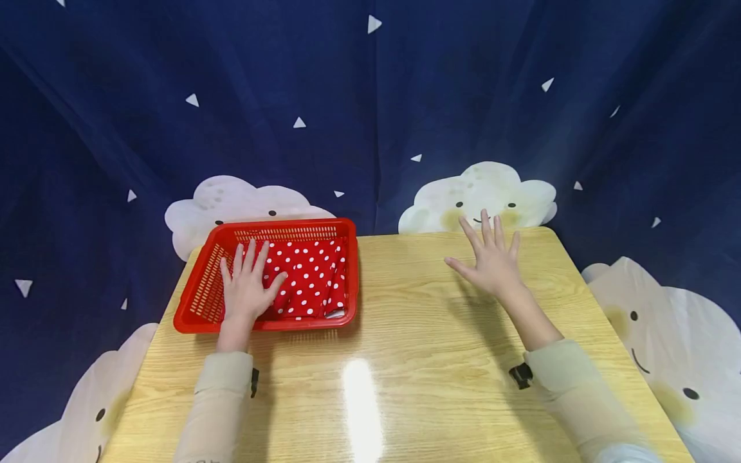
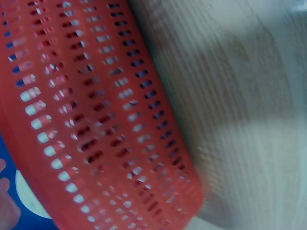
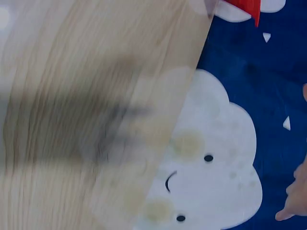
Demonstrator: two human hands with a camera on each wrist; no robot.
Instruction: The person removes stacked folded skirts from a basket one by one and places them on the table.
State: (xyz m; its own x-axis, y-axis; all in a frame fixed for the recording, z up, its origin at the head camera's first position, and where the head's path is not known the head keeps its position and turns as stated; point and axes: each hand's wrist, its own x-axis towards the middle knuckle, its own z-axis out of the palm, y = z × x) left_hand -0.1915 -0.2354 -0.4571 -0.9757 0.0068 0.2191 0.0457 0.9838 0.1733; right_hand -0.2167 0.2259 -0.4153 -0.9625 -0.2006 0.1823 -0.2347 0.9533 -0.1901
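Observation:
A red plastic basket [image 1: 191, 302] with slotted walls stands at the back left of the table. Folded inside it lies red cloth with white dots [image 1: 307, 276], and a small pale bit shows at its near right corner. My left hand [image 1: 249, 292] is over the basket's left half, fingers spread and straight, overlapping the cloth in the head view. In the left wrist view the basket's slotted side [image 2: 100, 115] fills much of the picture. Above the table's back right part, my right hand [image 1: 494, 267] has its fingers spread, holding nothing, its shadow falling on the wood.
The light wooden table [image 1: 428, 386] carries a bright glare spot near its front middle. Behind and around it hangs a dark blue curtain [image 1: 347, 83] with white triangles and smiling clouds. Black wrist straps [image 1: 521, 375] show at both sleeves.

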